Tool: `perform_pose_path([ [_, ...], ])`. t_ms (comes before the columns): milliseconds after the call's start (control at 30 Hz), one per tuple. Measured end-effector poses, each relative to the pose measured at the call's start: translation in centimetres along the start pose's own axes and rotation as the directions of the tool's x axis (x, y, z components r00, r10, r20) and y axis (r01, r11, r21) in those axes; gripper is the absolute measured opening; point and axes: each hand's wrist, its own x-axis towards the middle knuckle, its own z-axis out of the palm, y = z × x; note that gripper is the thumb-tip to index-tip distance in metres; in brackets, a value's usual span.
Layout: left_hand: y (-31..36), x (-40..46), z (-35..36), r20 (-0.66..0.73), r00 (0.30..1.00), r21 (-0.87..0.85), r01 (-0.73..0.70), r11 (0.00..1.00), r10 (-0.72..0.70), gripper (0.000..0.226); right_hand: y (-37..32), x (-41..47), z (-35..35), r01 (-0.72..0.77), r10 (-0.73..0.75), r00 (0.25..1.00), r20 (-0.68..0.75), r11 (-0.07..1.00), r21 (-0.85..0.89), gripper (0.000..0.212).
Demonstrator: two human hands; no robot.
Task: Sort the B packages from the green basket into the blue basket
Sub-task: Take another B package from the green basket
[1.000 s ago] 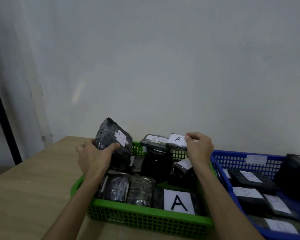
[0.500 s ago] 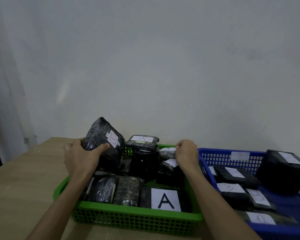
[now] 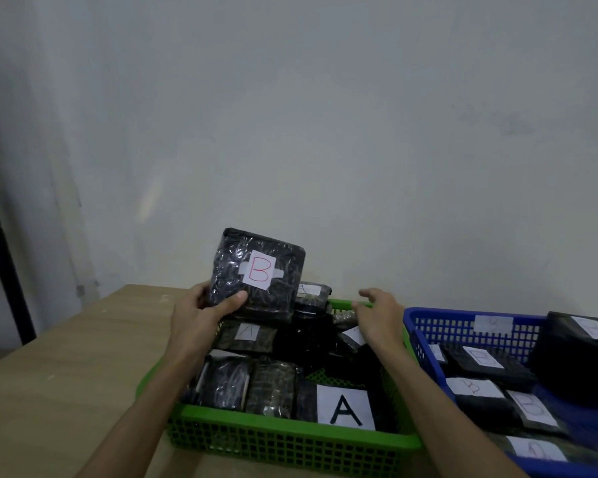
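So on the left there's bare wooden table [image 3: 66,367], then the left hand [image 3: 201,313] holding up a black wrapped package with a red B label [image 3: 258,274]. Fingers are behind it and the thumb [image 3: 233,300] is pressed on the front lower corner, so it's a firm pinch on the bottom-left edge. The package is lifted clear above the back-left part of the green basket [image 3: 290,439], face tilted toward the camera, sitting up and to the right of the hand that grips it.

Inside the green basket it's mostly A stuff: a small A-labelled package [image 3: 247,332] right under the raised one, and a big A label [image 3: 346,408] at the front.

The right hand [image 3: 380,317] hovers over the back-right of the green basket, fingers loosely spread, holding nothing.

The blue basket [image 3: 463,326] is off to the right, touching the green one, already with several B-labelled packs [image 3: 473,388] lying in it.

The key bit, I'd say: the B package has to travel rightward across the whole green basket, and the right hand sits between it and the blue basket, so a hand-off looks plausible.
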Motion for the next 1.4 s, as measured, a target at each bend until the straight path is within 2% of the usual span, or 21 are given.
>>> perform_pose_path([
  [67,0.0,0.0,0.2,0.052,0.999,-0.041,0.015,0.999,-0.013,0.071,-0.6,-0.4,-1.0,0.038,-0.037,0.999,-0.007,0.991,0.130,0.025],
  [100,0.1,-0.1,0.5,0.073,0.997,-0.044,0.020,0.999,-0.017,0.069,-0.8,-0.5,-1.5,0.047,-0.054,0.998,0.033,0.979,0.199,0.020],
  [200,0.0,-0.4,1.5,0.111,0.994,-0.015,0.020,1.000,-0.019,0.060,-1.6,-1.1,-3.2,-0.053,-0.097,0.947,0.305,0.892,0.450,0.005],
  [233,0.0,-0.7,2.1,0.122,0.992,-0.011,0.020,1.000,-0.019,0.057,-1.8,-1.2,-3.7,-0.114,-0.108,0.915,0.389,0.855,0.506,0.006],
  [333,0.7,-1.9,4.6,0.197,0.980,-0.068,0.030,0.997,-0.016,0.055,-2.0,-1.3,-5.0,-0.230,-0.123,0.825,0.551,0.819,0.526,0.037],
  [367,1.0,-2.4,5.6,0.227,0.974,-0.090,0.032,0.995,-0.011,0.052,-2.0,-1.5,-5.4,-0.247,-0.143,0.804,0.577,0.803,0.543,0.036],
  [433,2.0,-3.2,7.9,0.273,0.962,-0.119,0.042,0.992,-0.008,0.047,-1.7,-1.5,-6.7,-0.294,-0.170,0.798,0.578,0.728,0.619,0.031],
  [533,3.5,-4.3,11.4,0.346,0.938,-0.130,0.066,0.989,-0.017,0.043,-0.2,-0.6,-9.9,-0.339,-0.149,0.851,0.504,0.578,0.743,0.035],
  [600,4.0,-5.0,13.7,0.416,0.910,-0.053,0.032,0.998,-0.007,0.042,1.3,0.3,-12.9,-0.319,-0.118,0.881,0.458,0.567,0.759,0.030],
  [700,4.2,-6.6,18.0,0.535,0.845,0.076,-0.014,0.997,-0.029,0.052,4.1,1.2,-17.8,-0.297,-0.034,0.910,0.413,0.642,0.707,0.015],
  [767,3.9,-8.3,21.6,0.599,0.796,0.125,0.007,0.992,-0.082,0.058,6.0,1.5,-21.1,-0.305,0.056,0.926,0.373,0.693,0.653,0.020],
  [867,3.1,-11.0,26.8,0.683,0.718,0.188,0.000,0.982,-0.131,0.044,9.2,1.4,-25.6,-0.346,0.198,0.930,0.310,0.760,0.550,0.030],
  [967,1.7,-13.4,30.5,0.761,0.633,0.259,-0.094,0.961,-0.143,0.035,12.1,0.6,-29.2,-0.366,0.279,0.927,0.250,0.812,0.454,0.027],
  [1100,0.4,-15.2,33.0,0.818,0.562,0.307,-0.250,0.918,-0.121,0.027,14.6,-0.1,-32.2,-0.377,0.340,0.926,0.165,0.863,0.337,0.027],
  [1167,0.1,-15.5,33.3,0.827,0.554,0.321,-0.331,0.887,-0.093,0.030,15.3,-0.2,-32.8,-0.396,0.375,0.918,0.130,0.888,0.233,0.030],
  [1300,-0.3,-15.2,33.0,0.806,0.591,0.344,-0.429,0.835,-0.028,0.035,16.0,0.1,-31.8,-0.431,0.432,0.900,0.060,0.902,-0.040,0.031],
  [1400,-0.4,-15.2,32.7,0.822,0.570,0.344,-0.500,0.795,0.003,0.035,16.2,0.5,-30.7,-0.405,0.417,0.909,0.009,0.888,-0.217,0.023],
])
